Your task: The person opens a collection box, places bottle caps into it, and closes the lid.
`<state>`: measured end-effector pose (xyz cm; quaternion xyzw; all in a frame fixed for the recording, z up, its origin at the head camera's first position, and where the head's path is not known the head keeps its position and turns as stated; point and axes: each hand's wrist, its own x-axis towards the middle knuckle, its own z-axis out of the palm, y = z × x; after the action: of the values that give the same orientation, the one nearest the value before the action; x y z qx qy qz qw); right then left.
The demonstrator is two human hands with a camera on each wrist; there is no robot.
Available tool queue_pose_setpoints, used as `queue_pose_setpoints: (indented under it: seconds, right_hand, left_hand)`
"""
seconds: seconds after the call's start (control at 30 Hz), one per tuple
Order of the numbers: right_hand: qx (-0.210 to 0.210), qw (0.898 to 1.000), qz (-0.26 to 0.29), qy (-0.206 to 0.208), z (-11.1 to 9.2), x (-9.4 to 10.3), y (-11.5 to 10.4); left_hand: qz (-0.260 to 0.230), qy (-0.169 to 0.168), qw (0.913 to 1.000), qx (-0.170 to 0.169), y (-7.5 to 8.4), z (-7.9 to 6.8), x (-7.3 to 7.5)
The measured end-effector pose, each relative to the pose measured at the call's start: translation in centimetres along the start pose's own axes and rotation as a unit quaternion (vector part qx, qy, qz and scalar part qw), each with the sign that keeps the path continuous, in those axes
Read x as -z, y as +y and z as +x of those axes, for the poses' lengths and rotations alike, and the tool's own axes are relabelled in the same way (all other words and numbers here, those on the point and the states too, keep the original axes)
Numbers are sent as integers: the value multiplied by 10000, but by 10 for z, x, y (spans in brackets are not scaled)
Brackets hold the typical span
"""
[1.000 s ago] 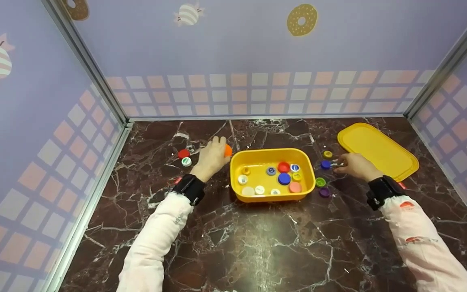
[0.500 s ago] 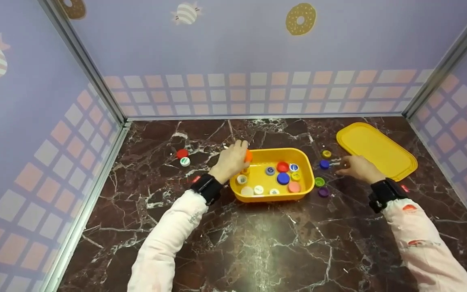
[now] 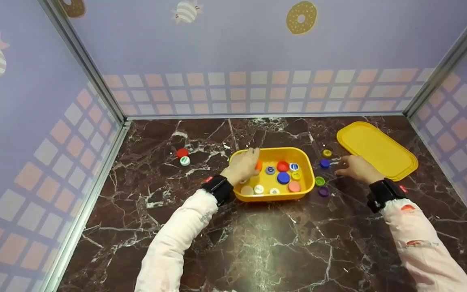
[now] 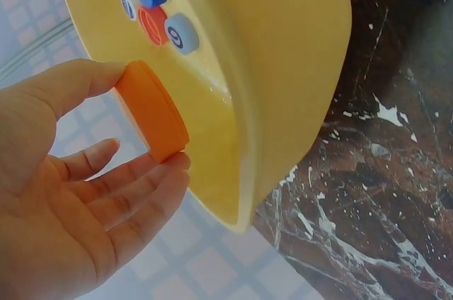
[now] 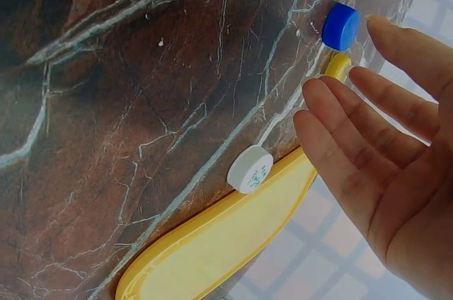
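Observation:
My left hand (image 3: 242,167) pinches an orange bottle cap (image 4: 152,110) between thumb and fingertips, over the left part of the yellow box (image 3: 274,198). Inside the box lie several caps, among them a blue cap (image 3: 283,177), a red cap (image 3: 283,166) and a pink cap (image 3: 294,186). My right hand (image 3: 358,168) hovers right of the box with relaxed fingers and nothing in them. Nearest to its fingertips is a small blue cap (image 5: 340,27); a yellow cap (image 5: 337,66) and a white cap (image 5: 250,169) lie close by on the marble top.
The yellow lid (image 3: 377,150) lies flat behind my right hand. A green cap (image 3: 319,181) and a purple cap (image 3: 323,191) sit beside the box's right end. Far left are a red cap (image 3: 182,153) and a white-green cap (image 3: 185,161). Patterned walls (image 3: 233,48) enclose the table.
My left hand has carried the orange cap rightward from the table beside the box, across its left rim and over its inside. The right hand has stayed almost in place.

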<state>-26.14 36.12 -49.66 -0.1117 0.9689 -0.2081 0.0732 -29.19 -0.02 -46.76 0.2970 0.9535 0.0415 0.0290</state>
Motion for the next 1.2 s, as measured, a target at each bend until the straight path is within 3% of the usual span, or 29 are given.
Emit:
queue_pose_setpoints:
  seconds: [0.2,0.73,1.2]
  right_hand:
    - [-10,10000,14,-29,-1,-2,2]
    - [-11,9999,-138,-24,-2,-5,4]
    - [20,10000,-53,-67,-4,-4,6]
  left_hand:
    - [-208,-247,9995,60,5,2,-3]
    - [51,-948,9955,42,11,11,-7]
    - [329,-1156,9927,121,14,11,-9]
